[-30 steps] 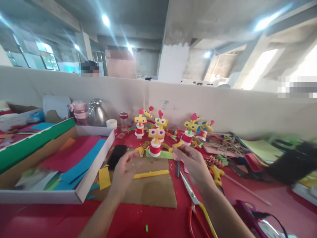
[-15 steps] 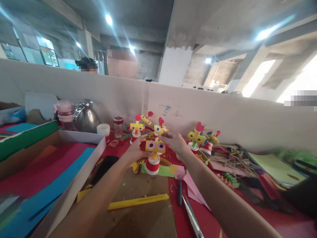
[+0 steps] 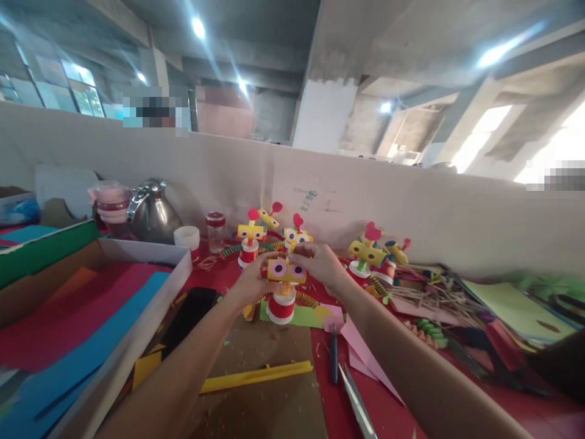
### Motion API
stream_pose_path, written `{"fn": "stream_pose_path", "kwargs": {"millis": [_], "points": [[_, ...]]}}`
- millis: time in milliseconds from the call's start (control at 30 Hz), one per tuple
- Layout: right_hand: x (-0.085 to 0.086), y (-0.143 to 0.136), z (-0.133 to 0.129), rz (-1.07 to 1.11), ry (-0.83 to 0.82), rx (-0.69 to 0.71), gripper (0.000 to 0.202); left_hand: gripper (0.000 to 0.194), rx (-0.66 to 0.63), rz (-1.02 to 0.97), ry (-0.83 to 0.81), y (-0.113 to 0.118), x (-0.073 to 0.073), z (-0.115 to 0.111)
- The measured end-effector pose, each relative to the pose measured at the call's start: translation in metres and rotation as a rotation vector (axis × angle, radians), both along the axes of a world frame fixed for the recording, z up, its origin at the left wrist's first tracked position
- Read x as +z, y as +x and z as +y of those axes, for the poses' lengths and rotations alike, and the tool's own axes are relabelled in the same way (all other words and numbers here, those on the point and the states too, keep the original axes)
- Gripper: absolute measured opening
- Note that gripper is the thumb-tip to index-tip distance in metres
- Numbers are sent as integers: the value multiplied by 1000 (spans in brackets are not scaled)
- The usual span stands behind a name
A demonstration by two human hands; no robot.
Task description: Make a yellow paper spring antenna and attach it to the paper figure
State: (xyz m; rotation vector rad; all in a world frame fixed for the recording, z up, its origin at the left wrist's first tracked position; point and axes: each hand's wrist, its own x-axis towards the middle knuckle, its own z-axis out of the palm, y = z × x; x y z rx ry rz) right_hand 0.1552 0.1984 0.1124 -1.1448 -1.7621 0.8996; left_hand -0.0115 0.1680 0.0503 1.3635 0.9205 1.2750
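Yellow paper tube forms the head (image 3: pixel 287 271) of a small paper figure, which stands upright at the centre of the head camera view, just beyond a brown cardboard sheet (image 3: pixel 256 350). Its red and white base (image 3: pixel 280 307) sits on or beside a green paper strip (image 3: pixel 305 316).

My left hand (image 3: pixel 249 281) is at one end of the tube; my right hand (image 3: pixel 321 266) reaches over its top from the other side. They are apart, with the head between them, probably so it stays level; I cannot tell whether either is pinching it. The wide base seems to let the figure stand unaided.

Closer to me, a folded yellow strip (image 3: pixel 256 377) lies across the cardboard, which likely shields the red surface (image 3: pixel 331 408). Scissors (image 3: pixel 355 402) and a dark blue pen-like tool (image 3: pixel 334 356) lie to the right, perhaps for easy reach. More figures (image 3: pixel 249 232) stand behind, seemingly out of the way.
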Motion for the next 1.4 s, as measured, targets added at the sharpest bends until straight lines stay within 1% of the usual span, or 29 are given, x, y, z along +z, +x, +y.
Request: {"fn": "stream_pose_path", "kwargs": {"millis": [133,367,433,567,800,1000,1200,1400], "points": [[-1,-1,0,-13,17,-1,21,66,-10,-30,29,1,-3,3],[-5,1,3,-23,83,-3,20,65,-37,-63,-9,3,2,3],[-6,2,3,-30,93,2,20,66,-28,-61,-17,3,3,3],[-7,3,1,-38,93,9,22,68,-5,-46,-50,4,5,1],[-6,2,1,-50,103,15,23,65,-24,-48,-34,4,10,-1],[-7,2,0,-46,109,18,23,67,-19,-62,-73,7,13,-2],[-7,2,-1,-48,108,15,20,69,-29,-97,-96,8,12,-2],[-7,0,-2,-47,103,24,20,71,-14,-88,-89,6,12,-2]]}}
